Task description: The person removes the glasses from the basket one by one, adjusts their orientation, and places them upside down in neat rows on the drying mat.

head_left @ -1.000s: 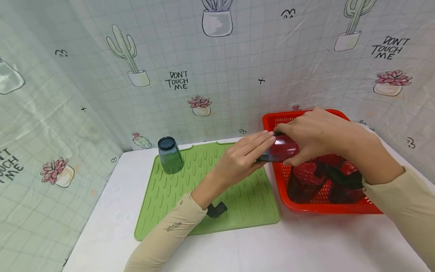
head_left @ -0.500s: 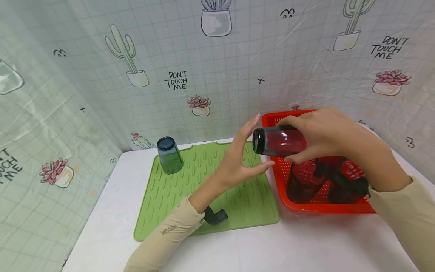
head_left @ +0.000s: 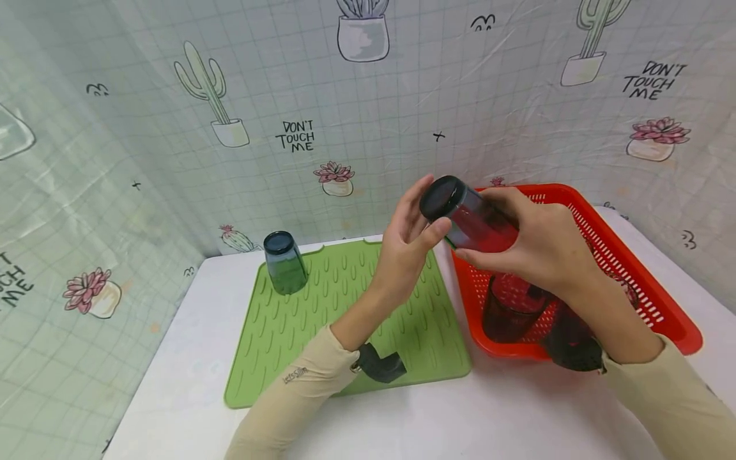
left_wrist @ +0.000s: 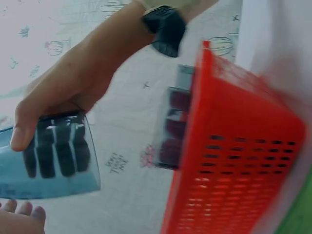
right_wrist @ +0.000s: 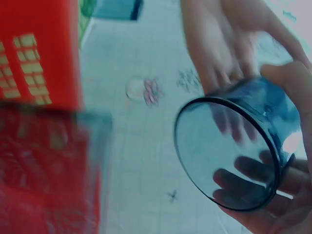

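Note:
A blue see-through glass (head_left: 454,201) is held tilted in the air over the gap between mat and basket, its dark base facing up and left. My right hand (head_left: 476,227) grips its body, fingers over the top and thumb underneath; the left wrist view shows those fingers (left_wrist: 53,156) through the glass wall. My left hand (head_left: 416,220) is at the glass's base, fingers nearly straight behind it and thumb touching its lower edge. Seen from the right wrist, the round base (right_wrist: 229,151) is close up with the left hand (right_wrist: 219,53) behind it.
A red slotted basket (head_left: 623,252) at the right holds more dark glasses (head_left: 508,313). A green ribbed mat (head_left: 322,319) lies left of it with one blue glass (head_left: 284,262) upside down at its far corner. The white table meets a cactus-print backdrop.
The right hand has lifted the glass out of the basket and tipped its base upward. The left hand opened, rose with it and now touches its base.

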Available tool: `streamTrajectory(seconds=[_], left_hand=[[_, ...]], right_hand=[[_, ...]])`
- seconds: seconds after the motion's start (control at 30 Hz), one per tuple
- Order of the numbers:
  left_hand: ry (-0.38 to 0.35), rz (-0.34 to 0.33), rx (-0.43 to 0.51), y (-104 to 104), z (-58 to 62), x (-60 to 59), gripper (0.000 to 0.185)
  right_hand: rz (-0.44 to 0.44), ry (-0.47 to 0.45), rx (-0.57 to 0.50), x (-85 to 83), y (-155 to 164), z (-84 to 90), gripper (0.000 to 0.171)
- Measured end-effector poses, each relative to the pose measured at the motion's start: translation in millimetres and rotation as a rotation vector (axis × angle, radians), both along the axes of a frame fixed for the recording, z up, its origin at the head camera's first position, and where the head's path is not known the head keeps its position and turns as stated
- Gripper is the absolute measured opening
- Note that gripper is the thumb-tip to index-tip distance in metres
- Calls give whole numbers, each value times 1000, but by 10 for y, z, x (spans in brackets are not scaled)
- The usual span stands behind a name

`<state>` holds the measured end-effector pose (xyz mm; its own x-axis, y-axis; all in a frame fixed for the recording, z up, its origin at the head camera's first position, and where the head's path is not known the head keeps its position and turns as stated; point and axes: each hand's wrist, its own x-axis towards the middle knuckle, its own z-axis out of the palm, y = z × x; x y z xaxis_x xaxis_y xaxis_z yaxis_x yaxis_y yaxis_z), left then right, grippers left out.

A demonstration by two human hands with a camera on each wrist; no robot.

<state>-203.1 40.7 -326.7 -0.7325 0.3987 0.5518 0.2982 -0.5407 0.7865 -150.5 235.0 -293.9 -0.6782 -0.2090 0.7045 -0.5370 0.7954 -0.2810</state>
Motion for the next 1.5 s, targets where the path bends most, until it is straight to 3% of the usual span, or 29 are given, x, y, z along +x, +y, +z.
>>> streamTrajectory(seconds=[0.07, 0.23, 0.43, 0.6, 0.93, 1.13, 1.37, 1.5], left_hand=[[2, -5, 24, 39, 76, -12, 98], [21, -9, 27, 116, 253, -4, 55], [17, -30, -11, 142, 311, 19, 45], [20, -10, -11, 127, 280, 10, 42], [54, 93, -88, -18, 225, 6, 42], [120, 134, -184, -186, 185, -16, 45], [181, 178, -242, -433, 125, -102, 83], [198, 223, -272, -581, 132, -152, 85]], right_hand=[[-8, -28, -62, 24, -54, -10, 68], [-7, -25, -158, 46, -128, -55, 65], [-17, -18, -166, 61, -107, -93, 67], [-10, -89, -147, 54, -102, -82, 67], [23, -288, 70, 66, -62, -35, 81], [75, -308, 200, 94, 44, -4, 72], [86, -353, 333, 120, 229, -74, 68], [88, -355, 422, 135, 327, -142, 69]])
